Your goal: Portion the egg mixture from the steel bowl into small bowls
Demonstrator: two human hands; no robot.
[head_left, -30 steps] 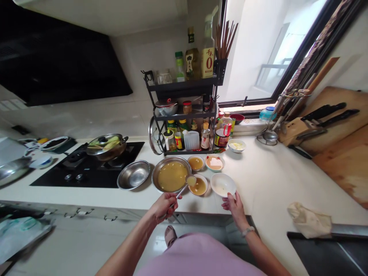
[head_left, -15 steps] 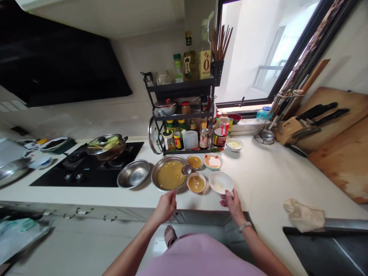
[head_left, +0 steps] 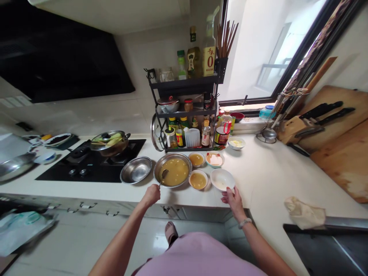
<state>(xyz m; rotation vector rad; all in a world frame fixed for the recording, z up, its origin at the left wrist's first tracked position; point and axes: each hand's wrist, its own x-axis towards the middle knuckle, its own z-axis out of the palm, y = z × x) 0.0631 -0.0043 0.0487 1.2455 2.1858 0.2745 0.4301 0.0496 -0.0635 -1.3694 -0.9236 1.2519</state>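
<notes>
My left hand [head_left: 152, 194] is closed round the handle of a ladle [head_left: 164, 174], whose bowl sits in a metal basin [head_left: 155, 178] of yellowish soup [head_left: 178, 171]. With thumb and fingers, my right hand [head_left: 232, 198] grips the near rim of a white bowl [head_left: 222, 179]; a little pale residue shows inside it. Between basin and white bowl stands a small bowl of soup [head_left: 198, 180], and behind that another soup bowl [head_left: 196, 159]. A patterned bowl [head_left: 214, 159] stands behind the white one.
An empty metal basin [head_left: 136, 170] stands left of the soup, beside the stove with a lidded pan [head_left: 109, 143]. Behind rises a black spice rack [head_left: 186, 114]. At right are a small bowl of pale pieces [head_left: 236, 143], a knife block [head_left: 291, 128], a cloth [head_left: 304, 213] and the sink [head_left: 324, 245].
My left hand has moved left with the ladle, from over the near small bowl into the soup basin. That bowl's surface looks calmer. My right hand stays at the white bowl.
</notes>
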